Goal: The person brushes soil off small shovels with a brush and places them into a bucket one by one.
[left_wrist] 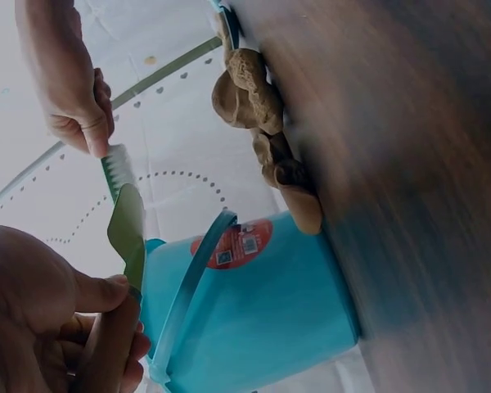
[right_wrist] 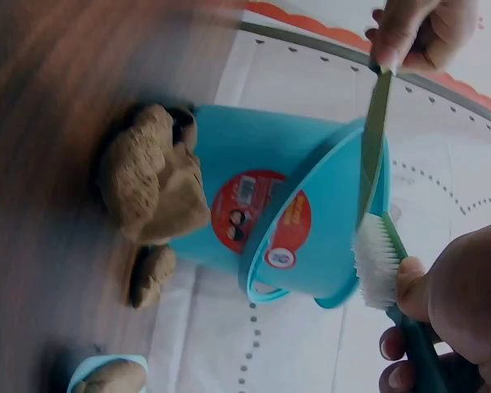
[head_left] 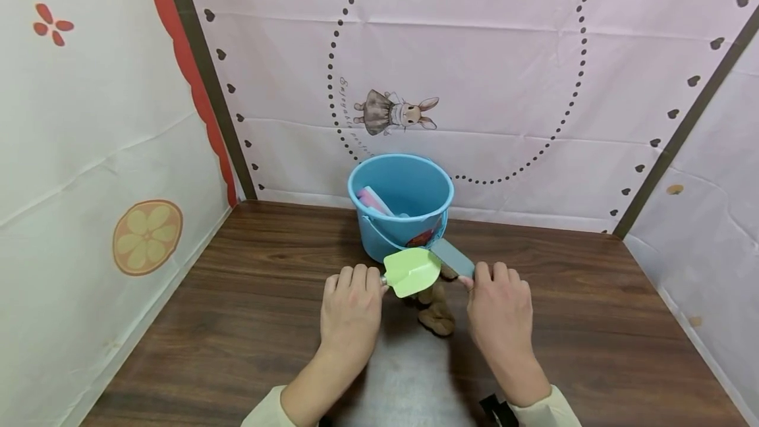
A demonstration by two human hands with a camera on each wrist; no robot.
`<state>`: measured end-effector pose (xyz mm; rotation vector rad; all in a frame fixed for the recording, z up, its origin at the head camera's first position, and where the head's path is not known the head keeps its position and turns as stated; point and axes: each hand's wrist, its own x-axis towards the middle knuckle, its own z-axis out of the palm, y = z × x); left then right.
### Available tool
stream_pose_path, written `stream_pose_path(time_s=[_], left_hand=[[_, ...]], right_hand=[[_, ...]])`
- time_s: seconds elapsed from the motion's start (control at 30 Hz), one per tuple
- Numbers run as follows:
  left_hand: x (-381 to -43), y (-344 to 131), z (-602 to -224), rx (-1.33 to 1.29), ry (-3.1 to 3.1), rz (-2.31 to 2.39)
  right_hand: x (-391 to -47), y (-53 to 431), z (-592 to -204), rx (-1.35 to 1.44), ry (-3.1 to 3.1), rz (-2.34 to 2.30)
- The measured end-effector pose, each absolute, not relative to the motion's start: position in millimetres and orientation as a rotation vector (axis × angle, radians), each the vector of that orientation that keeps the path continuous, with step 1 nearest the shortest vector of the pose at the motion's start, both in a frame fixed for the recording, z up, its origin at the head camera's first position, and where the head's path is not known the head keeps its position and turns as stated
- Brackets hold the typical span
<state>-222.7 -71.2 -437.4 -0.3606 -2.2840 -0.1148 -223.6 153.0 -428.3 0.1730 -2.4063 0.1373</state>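
Note:
My left hand (head_left: pixel 354 312) grips a small light-green trowel (head_left: pixel 409 273) by its wooden handle (left_wrist: pixel 110 340), with the blade out over the table. The right hand (head_left: pixel 501 308) holds a scrubbing brush (head_left: pixel 453 257) with a grey-green back and white bristles (right_wrist: pixel 376 262). Bristles and blade tip meet in the right wrist view. Beneath and behind the tools lie brown, clay-like lumps (head_left: pixel 437 317), partly hidden by the trowel in the head view. A blue bucket (head_left: pixel 372 236) stands just beyond both hands, its handle hanging down the front.
Inside the bucket is a pink and white item (head_left: pixel 375 201). A small light-blue container (right_wrist: pixel 139 359) with a brown lump in it shows in the right wrist view. Printed cloth walls (head_left: pixel 504 84) bound the dark wooden table (head_left: pixel 267 321) at the back and both sides.

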Motion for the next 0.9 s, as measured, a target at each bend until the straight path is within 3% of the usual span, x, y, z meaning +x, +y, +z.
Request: stream_pose_path(time_s=[0.9], left_hand=[[-226, -76, -439, -0.388, -2.406, -0.182]], right_hand=[[-211, 141, -419, 0.302, -2.355, 0.226]])
